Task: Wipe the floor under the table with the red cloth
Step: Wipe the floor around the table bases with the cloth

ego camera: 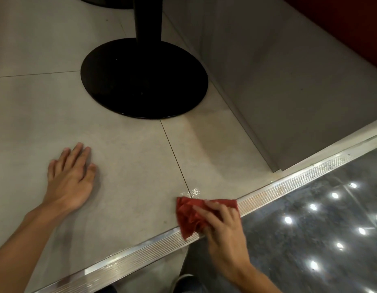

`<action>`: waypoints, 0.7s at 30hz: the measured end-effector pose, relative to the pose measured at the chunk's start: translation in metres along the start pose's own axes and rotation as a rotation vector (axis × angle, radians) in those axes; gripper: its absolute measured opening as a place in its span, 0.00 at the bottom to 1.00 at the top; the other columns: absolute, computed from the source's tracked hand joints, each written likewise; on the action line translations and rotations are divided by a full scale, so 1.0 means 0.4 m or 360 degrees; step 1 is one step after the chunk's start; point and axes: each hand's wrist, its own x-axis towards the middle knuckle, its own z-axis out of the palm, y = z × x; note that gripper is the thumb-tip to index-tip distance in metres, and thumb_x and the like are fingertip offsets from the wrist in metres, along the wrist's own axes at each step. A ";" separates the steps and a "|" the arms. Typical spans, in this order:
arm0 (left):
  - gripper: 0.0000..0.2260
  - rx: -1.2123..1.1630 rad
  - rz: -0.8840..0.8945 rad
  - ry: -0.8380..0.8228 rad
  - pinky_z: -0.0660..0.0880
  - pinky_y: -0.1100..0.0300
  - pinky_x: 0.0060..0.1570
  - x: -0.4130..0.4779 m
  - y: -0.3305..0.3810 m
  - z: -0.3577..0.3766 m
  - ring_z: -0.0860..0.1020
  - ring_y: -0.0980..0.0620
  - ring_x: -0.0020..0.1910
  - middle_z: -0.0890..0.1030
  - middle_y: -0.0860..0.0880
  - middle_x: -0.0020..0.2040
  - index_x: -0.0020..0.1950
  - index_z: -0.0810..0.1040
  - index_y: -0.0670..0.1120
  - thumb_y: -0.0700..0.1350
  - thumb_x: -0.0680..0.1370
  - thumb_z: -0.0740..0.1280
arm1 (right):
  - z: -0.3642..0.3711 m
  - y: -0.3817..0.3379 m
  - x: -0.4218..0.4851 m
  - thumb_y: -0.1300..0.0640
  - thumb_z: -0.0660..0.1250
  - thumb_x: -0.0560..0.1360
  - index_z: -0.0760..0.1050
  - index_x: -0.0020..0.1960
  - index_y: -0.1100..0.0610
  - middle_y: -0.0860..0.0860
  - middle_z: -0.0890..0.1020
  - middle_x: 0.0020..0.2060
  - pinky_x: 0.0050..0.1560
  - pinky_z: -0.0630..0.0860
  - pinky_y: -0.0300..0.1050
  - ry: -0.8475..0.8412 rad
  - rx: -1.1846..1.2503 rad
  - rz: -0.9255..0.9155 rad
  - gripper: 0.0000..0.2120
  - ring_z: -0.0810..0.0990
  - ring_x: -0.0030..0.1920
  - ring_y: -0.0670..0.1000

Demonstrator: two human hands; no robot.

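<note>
The red cloth [189, 216] lies crumpled on the grey tiled floor [128, 166], right at the ribbed metal edge strip [268, 192]. My right hand [222, 227] presses down on the cloth with its fingers curled over it. My left hand [71, 176] rests flat on the tile to the left, fingers spread, holding nothing. A small wet shine shows on the tile just beyond the cloth. The table's round black base [144, 81] and its black post [147, 17] stand farther ahead.
A grey panel wall [289, 81] rises on the right, meeting the floor beside the base. Below the metal strip lies a lower glossy dark floor [320, 229] reflecting ceiling lights. A shoe [183, 282] shows at the bottom edge.
</note>
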 end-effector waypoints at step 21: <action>0.18 -0.0344 0.0649 -0.0364 0.70 0.55 0.63 0.072 0.236 -0.146 0.74 0.48 0.61 0.75 0.53 0.65 0.66 0.74 0.54 0.48 0.76 0.65 | -0.235 -0.082 0.227 0.61 0.55 0.83 0.73 0.61 0.53 0.51 0.84 0.49 0.51 0.78 0.36 0.0034 0.1395 0.0651 0.12 0.83 0.48 0.43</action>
